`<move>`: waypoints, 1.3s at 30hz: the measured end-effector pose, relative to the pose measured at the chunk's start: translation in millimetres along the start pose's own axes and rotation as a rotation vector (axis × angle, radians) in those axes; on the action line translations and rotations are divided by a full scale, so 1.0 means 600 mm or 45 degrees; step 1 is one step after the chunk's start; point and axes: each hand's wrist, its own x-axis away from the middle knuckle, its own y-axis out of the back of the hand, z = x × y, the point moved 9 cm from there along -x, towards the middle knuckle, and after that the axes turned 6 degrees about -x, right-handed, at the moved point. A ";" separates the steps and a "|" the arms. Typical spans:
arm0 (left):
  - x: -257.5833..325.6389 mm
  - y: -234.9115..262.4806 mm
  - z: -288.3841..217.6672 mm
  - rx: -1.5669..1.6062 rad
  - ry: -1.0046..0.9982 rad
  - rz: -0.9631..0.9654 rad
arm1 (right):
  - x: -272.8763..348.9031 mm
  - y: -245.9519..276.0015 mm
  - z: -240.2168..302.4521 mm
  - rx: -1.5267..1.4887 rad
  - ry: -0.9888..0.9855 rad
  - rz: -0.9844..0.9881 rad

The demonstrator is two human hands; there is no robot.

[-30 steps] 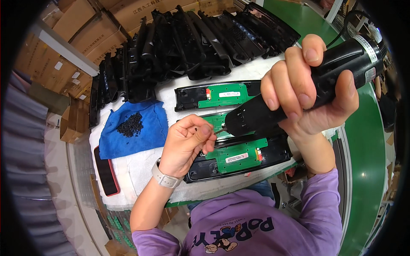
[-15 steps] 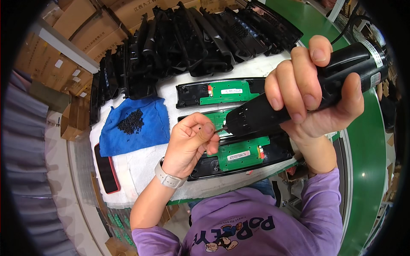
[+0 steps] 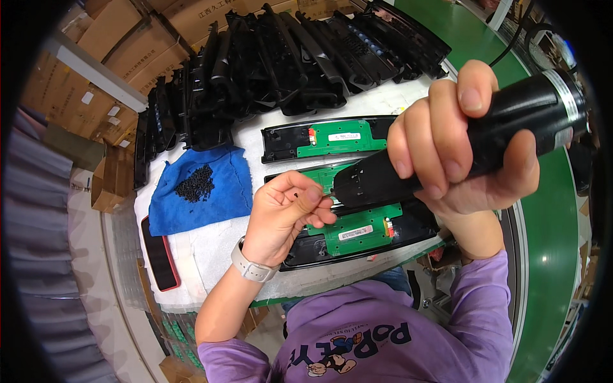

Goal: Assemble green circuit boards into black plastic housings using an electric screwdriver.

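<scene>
My right hand [image 3: 447, 134] wraps round a black electric screwdriver [image 3: 377, 182], held slantwise with its bit pointing left. At the bit's end my left hand [image 3: 287, 207] is closed in a pinch; a tiny black screw [image 3: 296, 195] shows between its fingers. The pinched fingertips hide the bit's tip. Beneath both hands lie three long black plastic housings with green circuit boards: a far one [image 3: 278, 143], a middle one [image 3: 313, 173] mostly covered by hand and tool, and a near one [image 3: 313, 252]. Left of them, a pile of small black screws [image 3: 195, 184] rests on a blue cloth [image 3: 223, 214].
Many black plastic housings [image 3: 268, 64] stand packed along the table's back. A phone with a red edge [image 3: 159, 255] lies at the left, partly beside the cloth. Cardboard boxes [image 3: 153, 51] are stacked behind. A green surface [image 3: 546, 255] runs along the right; the screwdriver's cable [image 3: 520, 35] rises there.
The screwdriver and my right hand have shifted slightly down and to the left, bringing its nose closer to my left fingertips. My left hand stays nearly in place, still pinching.
</scene>
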 end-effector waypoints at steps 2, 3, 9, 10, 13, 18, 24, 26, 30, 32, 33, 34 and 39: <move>0.001 0.001 -0.001 -0.024 -0.006 -0.002 | 0.005 -0.007 -0.002 0.036 -0.017 -0.011; 0.000 -0.001 0.001 -0.011 0.016 0.012 | 0.005 -0.005 -0.001 0.040 -0.016 -0.012; 0.000 -0.003 0.005 0.009 0.055 0.034 | 0.008 -0.018 -0.005 0.020 -0.053 0.074; 0.001 -0.002 0.004 -0.011 0.045 0.039 | 0.005 -0.012 -0.006 0.022 -0.035 0.055; 0.001 -0.014 -0.004 -0.088 0.012 0.084 | -0.004 0.012 -0.008 -0.040 -0.063 -0.013; 0.001 -0.015 -0.020 -0.241 -0.051 -0.003 | -0.010 0.047 -0.009 -0.127 -0.027 -0.221; -0.023 0.055 -0.085 -0.585 -0.298 -0.376 | -0.060 0.077 0.005 0.201 -0.071 -0.206; -0.044 0.071 -0.095 -0.562 -0.290 -0.355 | -0.083 0.100 0.005 0.548 -0.105 -0.298; -0.083 0.070 -0.098 -0.690 -0.185 -0.346 | -0.100 0.151 -0.012 0.732 -0.105 -0.345; -0.101 0.066 -0.111 -0.975 -0.284 -0.349 | -0.094 0.157 -0.025 0.680 -0.129 -0.326; -0.109 0.071 -0.106 -0.978 -0.278 -0.342 | -0.090 0.158 -0.032 0.654 -0.152 -0.320; -0.110 0.068 -0.121 -1.239 -0.452 -0.403 | -0.087 0.162 -0.037 0.678 -0.168 -0.323; -0.100 0.033 -0.126 -1.990 -0.552 -0.454 | -0.087 0.165 -0.044 0.686 -0.232 -0.308</move>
